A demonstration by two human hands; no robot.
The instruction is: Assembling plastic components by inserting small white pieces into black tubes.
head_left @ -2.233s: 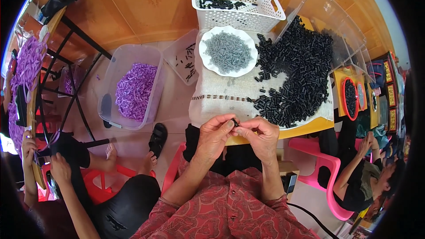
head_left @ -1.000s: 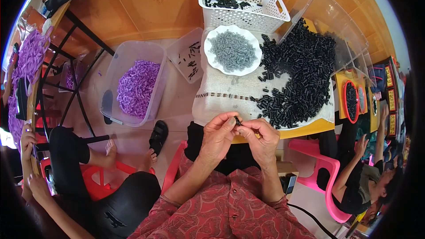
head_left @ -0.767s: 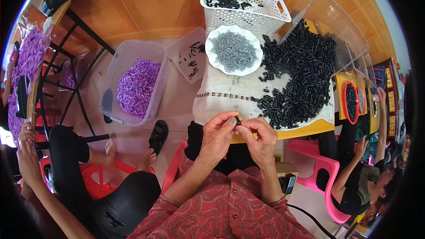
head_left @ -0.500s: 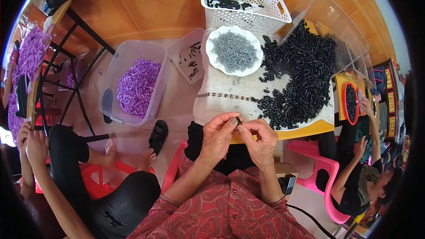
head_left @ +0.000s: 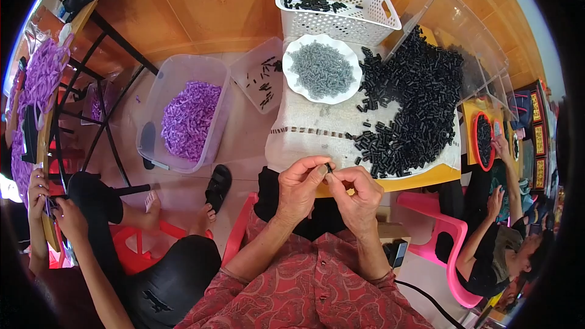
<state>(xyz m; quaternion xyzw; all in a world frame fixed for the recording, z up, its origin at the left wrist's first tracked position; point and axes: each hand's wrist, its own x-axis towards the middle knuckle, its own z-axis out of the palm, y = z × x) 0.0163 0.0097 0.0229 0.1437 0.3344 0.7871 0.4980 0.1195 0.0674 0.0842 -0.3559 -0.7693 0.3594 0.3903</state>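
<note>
Both hands meet over the near edge of the table. The thumb and fingertips of my left hand (head_left: 300,192) pinch a small black tube-shaped piece (head_left: 329,167). My right hand (head_left: 358,196) closes its thumb and forefinger on the same piece from the other side; most of it is hidden by the fingers. Beyond them a white cloth (head_left: 304,146) covers the tabletop. A large heap of short black tubes (head_left: 420,97) lies on its right half. Farther back, a white scalloped plate (head_left: 327,100) holds a mound of small clear grey pieces (head_left: 321,72).
A white perforated basket (head_left: 341,24) and a clear bin (head_left: 487,42) stand at the back. Left on the floor are a bin (head_left: 222,109) of purple pieces and a tray (head_left: 248,70) with black pieces. Co-workers sit on both sides, one on a pink chair (head_left: 454,250).
My hands stay almost in place, still pinching the black piece. The left co-worker's hands have moved apart. More black pieces show at the right edge of the floor tray.
</note>
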